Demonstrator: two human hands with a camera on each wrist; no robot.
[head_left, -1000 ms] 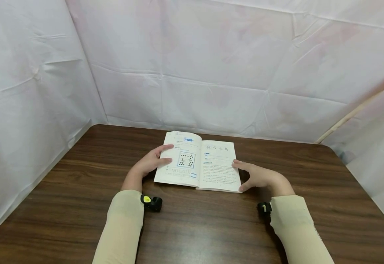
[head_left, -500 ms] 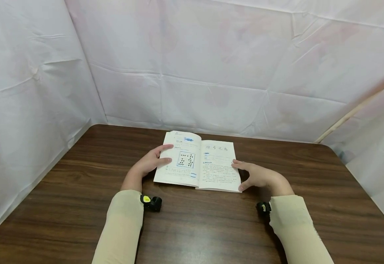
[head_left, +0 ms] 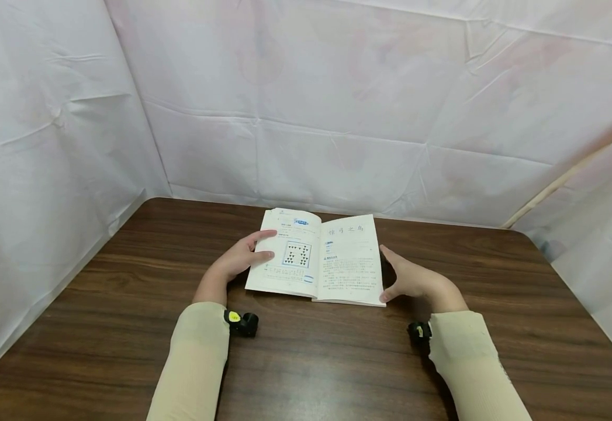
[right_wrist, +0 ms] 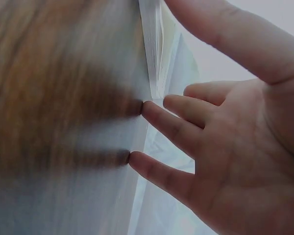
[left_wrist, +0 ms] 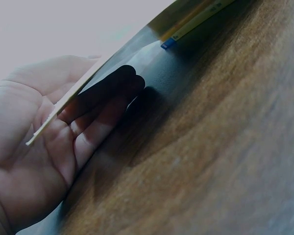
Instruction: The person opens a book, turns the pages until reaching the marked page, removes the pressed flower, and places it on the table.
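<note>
Item: one open paperback book, lying near the far edge of the dark wood-grain table, spine toward you, printed pages up. Left page carries a square diagram of black triangles; right page carries a headed block of text. Your left hand grips the outer edge of the left half: thumb and a fingertip on the page, the other fingers tucked beneath the cover, as the left wrist view shows with the page edge crossing the palm. Your right hand stands on its edge just beside the right half, fingers straight and relaxed, holding nothing; the fingertips touch the fore-edge of the page stack, and the right page looks lifted off flat. Handling note, as a judgement: to raise a single leaf cleanly, you would do best to slide one fingertip under the top sheet alone near its outer corner, keep your left thumb pressing so the book does not skid on the smooth table, and lift in an arc toward the spine rather than pulling outward, which could crease thin paper. Surroundings: white sheeting hung behind and on both sides; beige sleeves on both forearms.
</note>
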